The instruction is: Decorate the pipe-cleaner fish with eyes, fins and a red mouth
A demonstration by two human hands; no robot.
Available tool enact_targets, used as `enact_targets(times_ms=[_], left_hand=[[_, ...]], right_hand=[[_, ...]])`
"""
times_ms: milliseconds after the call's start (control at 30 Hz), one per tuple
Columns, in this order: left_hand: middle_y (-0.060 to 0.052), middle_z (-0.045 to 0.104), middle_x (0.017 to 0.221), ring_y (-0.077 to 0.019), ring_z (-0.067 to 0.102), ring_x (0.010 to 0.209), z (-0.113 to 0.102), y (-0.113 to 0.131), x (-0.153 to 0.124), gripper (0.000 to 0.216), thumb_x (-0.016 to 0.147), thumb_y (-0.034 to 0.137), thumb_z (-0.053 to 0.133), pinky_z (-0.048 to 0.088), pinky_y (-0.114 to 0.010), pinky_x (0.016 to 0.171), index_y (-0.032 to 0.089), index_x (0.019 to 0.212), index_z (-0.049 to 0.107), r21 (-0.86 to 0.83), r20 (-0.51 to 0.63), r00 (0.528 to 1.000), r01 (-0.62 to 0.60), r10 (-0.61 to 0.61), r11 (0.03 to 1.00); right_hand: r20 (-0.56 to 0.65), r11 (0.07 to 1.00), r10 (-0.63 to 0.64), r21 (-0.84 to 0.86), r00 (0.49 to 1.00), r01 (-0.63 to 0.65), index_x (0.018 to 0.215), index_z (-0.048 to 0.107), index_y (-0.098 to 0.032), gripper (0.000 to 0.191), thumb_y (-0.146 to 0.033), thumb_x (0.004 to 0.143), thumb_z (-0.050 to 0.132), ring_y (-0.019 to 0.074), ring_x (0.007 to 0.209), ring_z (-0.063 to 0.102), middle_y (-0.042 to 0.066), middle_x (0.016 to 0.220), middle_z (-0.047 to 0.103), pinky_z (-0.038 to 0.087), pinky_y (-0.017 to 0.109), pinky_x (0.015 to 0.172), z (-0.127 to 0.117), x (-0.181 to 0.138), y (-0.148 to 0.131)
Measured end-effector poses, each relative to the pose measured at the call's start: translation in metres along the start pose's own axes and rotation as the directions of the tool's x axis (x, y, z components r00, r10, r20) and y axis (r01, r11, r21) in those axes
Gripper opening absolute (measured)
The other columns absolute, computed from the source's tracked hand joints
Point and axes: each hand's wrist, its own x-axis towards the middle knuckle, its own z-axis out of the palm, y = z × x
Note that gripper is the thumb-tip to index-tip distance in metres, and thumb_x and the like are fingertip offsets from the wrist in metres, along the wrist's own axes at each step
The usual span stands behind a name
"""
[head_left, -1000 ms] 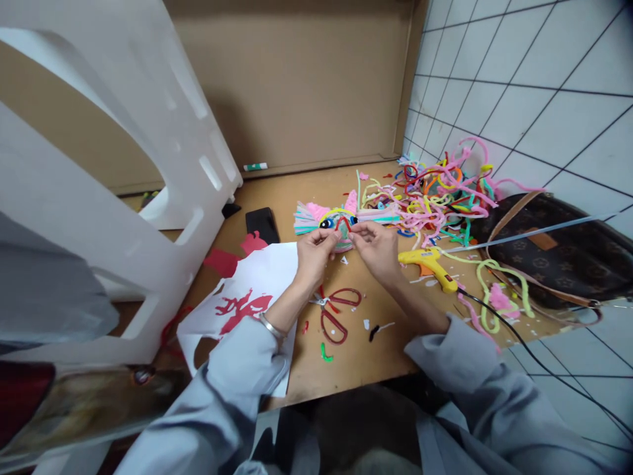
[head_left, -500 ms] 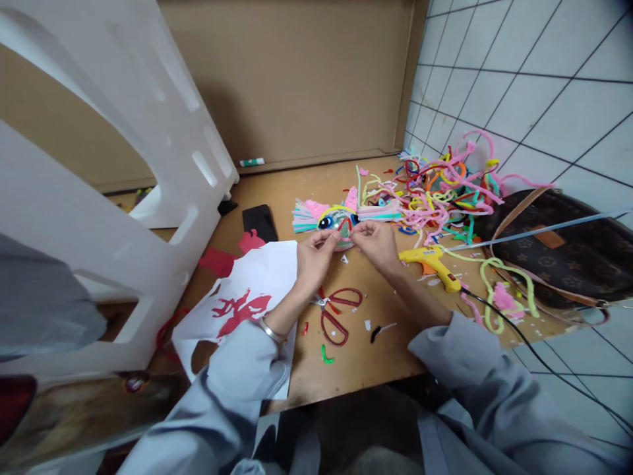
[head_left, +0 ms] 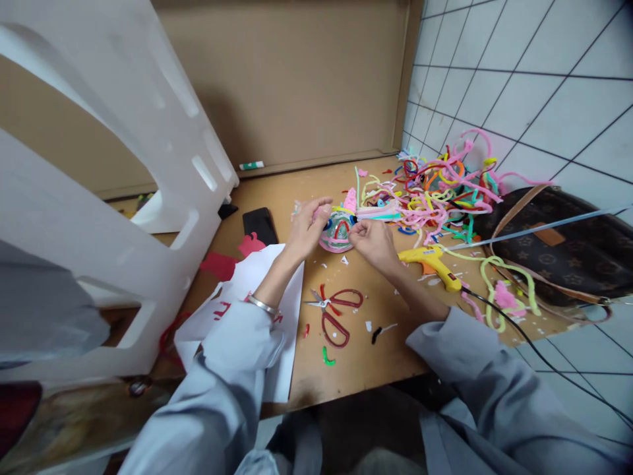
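Observation:
A round clear craft piece (head_left: 337, 245) with a pink rim, eye shapes and a yellow strip lies on the table. On its face sits a bent red pipe cleaner (head_left: 338, 229). My left hand (head_left: 307, 231) is over the piece's left side, fingers stretched out, hiding its left ear and bristles. At the right edge, my right hand (head_left: 373, 241) has thumb and fingers pinched together beside the red bend; what is between them is hidden. A pink ear (head_left: 351, 199) and a bundle of pale pipe cleaners (head_left: 378, 214) show past the right hand.
Red-handled scissors (head_left: 341, 316) lie in front, near green and black scraps. White paper (head_left: 284, 343) and a black phone (head_left: 260, 226) are left. A pipe-cleaner heap (head_left: 445, 191), yellow glue gun (head_left: 435, 262) with cord, and brown bag (head_left: 564, 244) are right.
My left hand has let go of the red pipe cleaner and moved up and left, its fingers opening out. My right hand stays pinched at nearly the same spot. The white paper has shifted slightly.

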Motion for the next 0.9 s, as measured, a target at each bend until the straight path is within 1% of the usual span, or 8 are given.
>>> enact_targets(times_ms=[167, 267, 367, 433, 600, 733, 900], left_hand=[[-0.010, 0.073, 0.116, -0.0288, 0.061, 0.115, 0.002, -0.006, 0.004, 0.030, 0.095, 0.039, 0.053, 0.034, -0.044, 0.108, 0.022, 0.108, 0.075, 0.163, 0.124, 0.991, 0.023, -0.044, 0.986], [-0.010, 0.072, 0.121, -0.0288, 0.060, 0.118, 0.000, -0.005, 0.002, 0.037, 0.098, 0.042, 0.046, 0.032, -0.047, 0.111, 0.022, 0.116, 0.072, 0.287, 0.190, 0.981, -0.017, -0.039, 0.958], [-0.009, 0.070, 0.126, -0.0282, 0.058, 0.122, -0.003, -0.003, -0.003, 0.043, 0.100, 0.047, 0.040, 0.031, -0.050, 0.113, 0.023, 0.122, 0.068, 0.389, 0.214, 0.976, -0.064, -0.023, 0.919], [-0.009, 0.070, 0.126, -0.0274, 0.059, 0.121, -0.005, -0.003, -0.006, 0.046, 0.100, 0.050, 0.037, 0.034, -0.048, 0.112, 0.023, 0.122, 0.067, 0.391, 0.231, 0.973, -0.089, -0.004, 0.916], [-0.010, 0.069, 0.125, -0.0259, 0.060, 0.119, -0.010, -0.001, -0.016, 0.050, 0.099, 0.055, 0.036, 0.042, -0.044, 0.107, 0.022, 0.120, 0.066, 0.321, 0.254, 0.965, -0.149, 0.066, 0.935], [-0.009, 0.069, 0.124, -0.0244, 0.060, 0.120, -0.011, 0.000, -0.024, 0.046, 0.100, 0.053, 0.036, 0.041, -0.044, 0.108, 0.023, 0.118, 0.066, 0.313, 0.242, 0.963, -0.192, 0.118, 0.930], [-0.008, 0.069, 0.125, -0.0236, 0.059, 0.120, -0.009, -0.002, -0.028, 0.043, 0.100, 0.051, 0.037, 0.041, -0.043, 0.107, 0.023, 0.116, 0.066, 0.349, 0.219, 0.965, -0.214, 0.143, 0.912]], right_hand=[[0.015, 0.997, 0.015, -0.071, 1.000, -0.014, 0.079, 0.074, -0.017, 0.015, -0.019, 0.076, 0.060, 0.0185, 0.072, 0.066, 0.005, 0.075, 0.074, 0.042, 0.026, 0.066, -0.001, -0.001, -0.004], [0.015, 0.996, 0.033, -0.086, 0.999, -0.031, 0.079, 0.074, -0.017, 0.014, -0.020, 0.077, 0.060, 0.0179, 0.072, 0.066, 0.004, 0.075, 0.074, 0.042, 0.026, 0.066, 0.000, -0.003, -0.005], [0.010, 0.996, 0.017, -0.084, 1.000, -0.016, 0.078, 0.073, -0.018, 0.013, -0.021, 0.077, 0.061, 0.0164, 0.068, 0.065, 0.002, 0.072, 0.073, 0.041, 0.025, 0.065, 0.003, -0.006, -0.004], [0.008, 0.996, -0.004, -0.094, 1.000, 0.005, 0.077, 0.073, -0.019, 0.013, -0.021, 0.078, 0.060, 0.0161, 0.067, 0.064, 0.002, 0.072, 0.073, 0.041, 0.025, 0.064, 0.005, -0.009, -0.002], [-0.004, 0.983, -0.072, -0.169, 0.997, 0.070, 0.081, 0.073, -0.020, 0.015, -0.022, 0.079, 0.059, 0.0182, 0.071, 0.066, 0.004, 0.078, 0.075, 0.039, 0.026, 0.064, 0.010, -0.018, 0.001], [-0.005, 0.970, -0.135, -0.203, 0.991, 0.131, 0.082, 0.072, -0.019, 0.017, -0.025, 0.083, 0.056, 0.0187, 0.069, 0.065, 0.005, 0.076, 0.074, 0.038, 0.028, 0.064, 0.012, -0.022, 0.003], [0.004, 0.965, -0.129, -0.230, 0.992, 0.127, 0.081, 0.071, -0.018, 0.017, -0.027, 0.086, 0.057, 0.0185, 0.067, 0.064, 0.005, 0.073, 0.072, 0.037, 0.028, 0.065, 0.013, -0.024, 0.004]])
